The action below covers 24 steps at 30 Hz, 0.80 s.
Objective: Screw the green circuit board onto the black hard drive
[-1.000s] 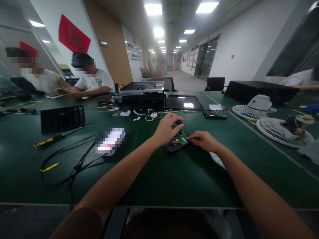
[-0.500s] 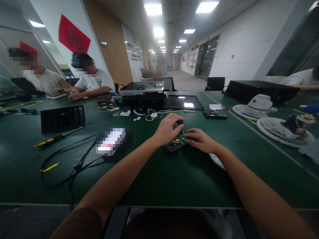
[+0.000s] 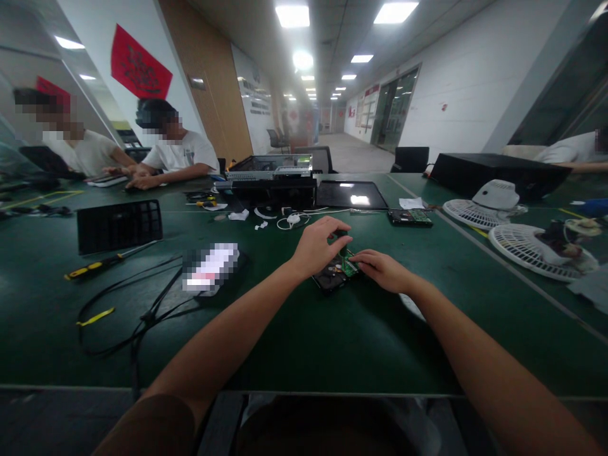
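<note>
A hard drive lies on the green table in front of me, its green circuit board facing up. My left hand is closed around the dark handle of a short screwdriver, which stands nearly upright over the board. Whether its tip sits in a screw is too small to tell. From the right, my right hand reaches in with fingers together, its fingertips pressed at the board's right edge and gripping the drive there.
A phone and black cables lie left, near a yellow-black screwdriver and a black panel. Behind stand an open computer case and another drive. White fan parts lie right. Two people sit at the left.
My right hand's fingers have drawn together and come down onto the board's edge. My left hand stays in nearly the same place with the screwdriver.
</note>
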Each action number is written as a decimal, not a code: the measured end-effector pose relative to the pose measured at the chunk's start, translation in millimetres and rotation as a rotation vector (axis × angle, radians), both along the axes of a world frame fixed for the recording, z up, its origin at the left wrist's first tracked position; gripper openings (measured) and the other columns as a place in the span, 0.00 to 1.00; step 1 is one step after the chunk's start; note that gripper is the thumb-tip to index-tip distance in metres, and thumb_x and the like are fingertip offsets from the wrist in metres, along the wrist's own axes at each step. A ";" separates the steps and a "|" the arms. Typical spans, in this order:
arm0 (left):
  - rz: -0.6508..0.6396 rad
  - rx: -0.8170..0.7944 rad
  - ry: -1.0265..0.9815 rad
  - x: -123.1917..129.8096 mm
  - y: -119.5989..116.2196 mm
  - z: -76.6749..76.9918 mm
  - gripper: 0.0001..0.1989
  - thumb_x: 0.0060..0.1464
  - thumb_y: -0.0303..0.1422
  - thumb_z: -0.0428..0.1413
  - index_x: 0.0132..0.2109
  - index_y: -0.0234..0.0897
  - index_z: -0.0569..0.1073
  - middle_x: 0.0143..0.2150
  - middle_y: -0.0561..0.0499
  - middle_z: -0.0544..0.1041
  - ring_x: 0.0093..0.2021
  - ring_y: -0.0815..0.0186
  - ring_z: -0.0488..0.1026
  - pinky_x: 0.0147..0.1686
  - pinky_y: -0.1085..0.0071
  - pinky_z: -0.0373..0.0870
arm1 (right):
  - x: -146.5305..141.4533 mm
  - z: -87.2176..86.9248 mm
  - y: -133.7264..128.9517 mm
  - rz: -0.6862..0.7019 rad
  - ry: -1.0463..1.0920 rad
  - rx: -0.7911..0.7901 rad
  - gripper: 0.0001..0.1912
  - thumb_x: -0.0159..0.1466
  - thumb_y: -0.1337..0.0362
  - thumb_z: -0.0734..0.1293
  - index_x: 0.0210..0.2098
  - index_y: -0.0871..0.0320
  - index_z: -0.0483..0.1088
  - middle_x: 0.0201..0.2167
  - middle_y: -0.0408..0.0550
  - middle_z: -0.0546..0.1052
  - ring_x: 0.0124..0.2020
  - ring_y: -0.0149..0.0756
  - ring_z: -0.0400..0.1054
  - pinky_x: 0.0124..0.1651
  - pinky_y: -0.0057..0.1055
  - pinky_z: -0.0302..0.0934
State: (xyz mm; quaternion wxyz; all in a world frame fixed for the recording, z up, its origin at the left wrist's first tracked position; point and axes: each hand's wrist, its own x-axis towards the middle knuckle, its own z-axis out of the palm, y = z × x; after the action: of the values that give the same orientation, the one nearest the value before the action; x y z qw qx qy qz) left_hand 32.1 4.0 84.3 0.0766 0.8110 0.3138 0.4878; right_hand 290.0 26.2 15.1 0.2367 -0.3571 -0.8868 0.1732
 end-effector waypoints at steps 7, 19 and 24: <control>-0.011 -0.021 0.027 0.6 -0.8 -1.7 0.17 0.65 0.25 0.60 0.59 0.40 0.76 0.57 0.46 0.81 0.51 0.60 0.80 0.55 0.57 0.79 | -0.7 0.9 -1.5 0.000 0.000 0.000 0.19 0.75 0.61 0.62 0.60 0.52 0.77 0.57 0.53 0.79 0.58 0.45 0.75 0.65 0.47 0.67; -0.008 -0.055 0.044 0.1 1.2 -5.9 0.17 0.66 0.26 0.59 0.61 0.40 0.76 0.58 0.45 0.81 0.55 0.57 0.80 0.57 0.54 0.79 | -1.5 5.2 -4.3 0.007 -0.030 -0.006 0.21 0.75 0.62 0.61 0.64 0.50 0.75 0.57 0.53 0.79 0.56 0.44 0.75 0.63 0.46 0.68; -0.004 -0.013 0.068 0.2 -1.7 -2.7 0.16 0.67 0.27 0.58 0.59 0.42 0.77 0.56 0.45 0.80 0.54 0.58 0.78 0.56 0.55 0.78 | -2.9 5.9 -5.1 -0.011 -0.036 0.000 0.21 0.75 0.60 0.61 0.64 0.50 0.75 0.56 0.53 0.79 0.56 0.44 0.75 0.63 0.44 0.68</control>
State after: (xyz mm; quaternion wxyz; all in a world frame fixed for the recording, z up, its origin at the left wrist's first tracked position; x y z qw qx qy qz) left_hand 32.2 2.3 81.6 0.0719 0.8272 0.3177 0.4578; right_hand 287.0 21.1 21.0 0.2218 -0.3648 -0.8890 0.1655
